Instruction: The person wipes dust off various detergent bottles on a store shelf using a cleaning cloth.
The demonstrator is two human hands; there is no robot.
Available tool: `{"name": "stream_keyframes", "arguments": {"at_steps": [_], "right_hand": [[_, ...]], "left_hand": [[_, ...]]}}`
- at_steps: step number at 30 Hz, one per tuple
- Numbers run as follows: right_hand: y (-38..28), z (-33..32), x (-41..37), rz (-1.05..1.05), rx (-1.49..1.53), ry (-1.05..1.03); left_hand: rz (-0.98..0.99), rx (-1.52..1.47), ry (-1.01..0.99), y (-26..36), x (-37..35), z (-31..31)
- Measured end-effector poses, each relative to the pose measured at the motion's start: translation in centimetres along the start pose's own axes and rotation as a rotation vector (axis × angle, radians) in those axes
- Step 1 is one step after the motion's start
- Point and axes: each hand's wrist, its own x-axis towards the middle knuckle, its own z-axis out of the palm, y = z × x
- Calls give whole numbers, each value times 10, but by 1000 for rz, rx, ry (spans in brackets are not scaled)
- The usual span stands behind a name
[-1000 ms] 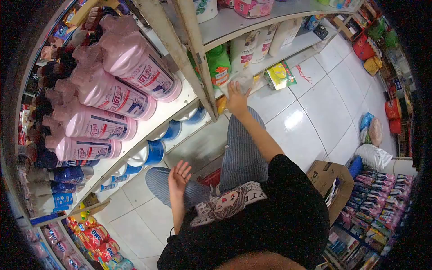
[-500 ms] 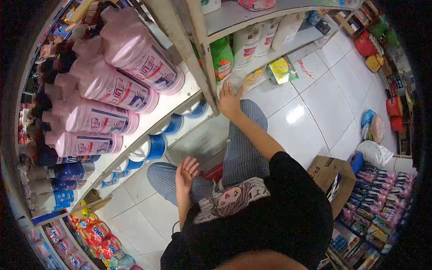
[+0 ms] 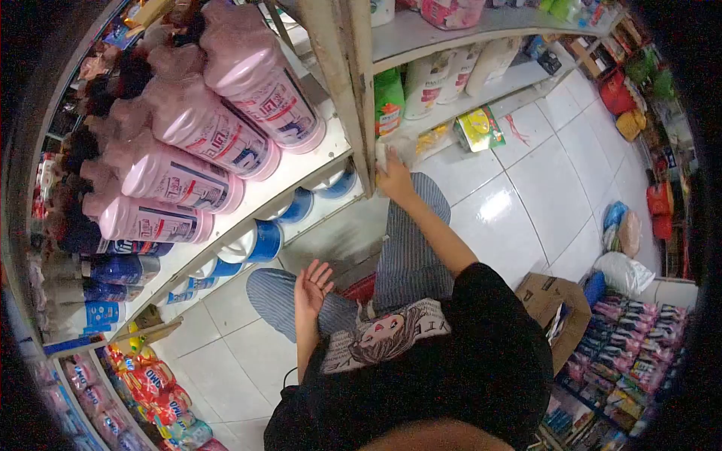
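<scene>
My right hand [image 3: 394,179] reaches to the lower shelf's edge beside the upright post, just below a green bottle [image 3: 389,101]. Its fingers are curled around something whitish that I cannot make out. Close to it lies a clear plastic bag [image 3: 432,140] with yellow bits, and a yellow-green packet [image 3: 479,129] on the floor. My left hand [image 3: 313,288] is raised above my left knee, palm up, fingers spread, with nothing in it. White bottles [image 3: 426,81] stand on the shelf behind my right hand.
Large pink bottles [image 3: 265,98] and blue-and-white tubs [image 3: 268,239] fill the left shelves [image 3: 336,140]. An open cardboard box [image 3: 560,308] sits at the right, near rows of small packages [image 3: 639,342]. Red detergent bags [image 3: 154,379] lie at the lower left.
My right hand has drawn its fingers in at the shelf edge, from lying flatter there. The view has shifted slightly, while my left hand remains open above the knee.
</scene>
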Motion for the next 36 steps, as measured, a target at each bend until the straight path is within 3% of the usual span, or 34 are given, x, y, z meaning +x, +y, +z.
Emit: {"name": "stream_keyframes", "arguments": {"at_steps": [1, 3, 4, 6, 9, 12, 14, 15, 17, 19, 23, 27, 29, 32, 36], "right_hand": [[1, -4, 2, -18, -2, 3], [4, -11, 3, 442, 887, -58], [-11, -25, 6, 429, 881, -64], [-44, -60, 16, 416, 1180, 247], [-97, -122, 34, 279, 1316, 409], [-100, -138, 64, -15, 1076, 682], [-106, -145, 88, -79, 1034, 762], [-108, -147, 101, -360, 444, 929], [-123, -152, 112, -612, -172, 1035], [-150, -151, 116, -577, 550, 539], [-126, -132, 103, -711, 261, 625], [-93, -108, 78, -664, 7, 468], [-79, -97, 59, -429, -174, 112], [-59, -67, 38, -522, -61, 264], [-43, -49, 2, -422, -102, 142]], "left_hand": [[-5, -13, 9, 0, 0, 0], [-1, -38, 13, 0, 1, -1], [1, -36, -4, 0, 1, -2], [7, -43, -22, -2, 2, -5], [14, -33, -47, -3, 4, -9], [14, -73, -37, -2, 3, -9], [13, -115, -16, -2, 3, -8], [15, -116, -20, -1, 2, -8], [28, -119, 10, -1, 1, -6], [25, -120, 16, -1, 2, -5], [16, -105, 36, -1, 4, -7], [-8, -93, 33, -1, 4, -5], [-17, -82, 9, -2, 6, -7], [-7, -58, 30, -1, 5, -5], [-12, -40, 24, -1, 5, -4]]}}
